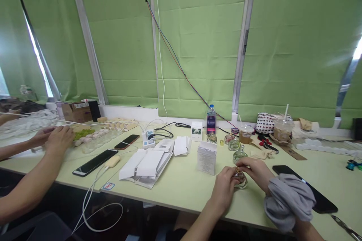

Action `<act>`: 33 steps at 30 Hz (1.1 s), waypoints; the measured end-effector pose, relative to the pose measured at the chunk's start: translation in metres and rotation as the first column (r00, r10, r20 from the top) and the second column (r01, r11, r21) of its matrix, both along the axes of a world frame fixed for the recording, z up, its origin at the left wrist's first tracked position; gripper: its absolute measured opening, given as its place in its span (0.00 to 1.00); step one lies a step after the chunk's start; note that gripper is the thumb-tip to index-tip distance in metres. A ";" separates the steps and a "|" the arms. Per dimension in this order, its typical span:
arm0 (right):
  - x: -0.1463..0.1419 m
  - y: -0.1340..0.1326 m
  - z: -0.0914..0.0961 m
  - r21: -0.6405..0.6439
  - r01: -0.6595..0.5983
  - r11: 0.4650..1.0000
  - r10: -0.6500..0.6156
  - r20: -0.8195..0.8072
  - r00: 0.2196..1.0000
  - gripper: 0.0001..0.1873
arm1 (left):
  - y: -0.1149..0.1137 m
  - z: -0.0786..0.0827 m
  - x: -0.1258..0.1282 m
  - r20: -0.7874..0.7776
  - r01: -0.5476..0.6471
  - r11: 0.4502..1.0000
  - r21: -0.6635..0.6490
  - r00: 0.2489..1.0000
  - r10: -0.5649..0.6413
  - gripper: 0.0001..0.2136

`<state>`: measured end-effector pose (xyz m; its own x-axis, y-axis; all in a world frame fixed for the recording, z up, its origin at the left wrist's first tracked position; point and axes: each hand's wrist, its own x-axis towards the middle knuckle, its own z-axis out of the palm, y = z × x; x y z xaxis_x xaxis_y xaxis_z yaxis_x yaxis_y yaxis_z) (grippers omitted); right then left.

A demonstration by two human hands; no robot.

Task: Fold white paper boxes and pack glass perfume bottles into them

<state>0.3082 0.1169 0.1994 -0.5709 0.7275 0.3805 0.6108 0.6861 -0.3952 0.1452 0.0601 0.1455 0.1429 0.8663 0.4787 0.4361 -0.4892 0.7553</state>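
Near the front edge of the table, my left hand [224, 187] is closed around the side of a small round glass bottle [241, 181] with pinkish contents. The fingers of my right hand [255, 170] pinch the top of the same bottle; what they hold there is mostly hidden by the fingers. A grey scrunchie [290, 199] sits on my right wrist. Just behind the hands stand more glass bottles [240, 154], and a small yellow cap [221, 142] lies near them. To the left of the hands stands a white carton [206, 159].
Flattened white cartons [149, 163] lie left of centre. Phones [94, 162] and a power strip [148, 138] are farther left, where another person's hands [58, 137] work. A dark phone [307, 188], tweezers [346, 226] and drink cups [283, 128] are to the right.
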 end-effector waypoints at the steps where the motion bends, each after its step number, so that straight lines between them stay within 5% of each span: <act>1: 0.000 -0.001 0.001 0.001 -0.001 1.000 0.001 0.011 1.000 0.12 | 0.000 0.001 0.000 0.002 0.003 1.000 -0.001 1.000 -0.003 0.20; 33: -0.026 -0.017 0.012 0.137 0.231 0.963 -0.267 0.391 0.881 0.12 | -0.002 0.006 0.000 0.078 0.038 0.998 -0.044 0.996 -0.035 0.24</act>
<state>0.2817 0.0995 0.2113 -0.4920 0.8417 0.2225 0.8599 0.5097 -0.0266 0.1450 0.0583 0.1519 0.1387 0.8822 0.4500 0.3579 -0.4683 0.8078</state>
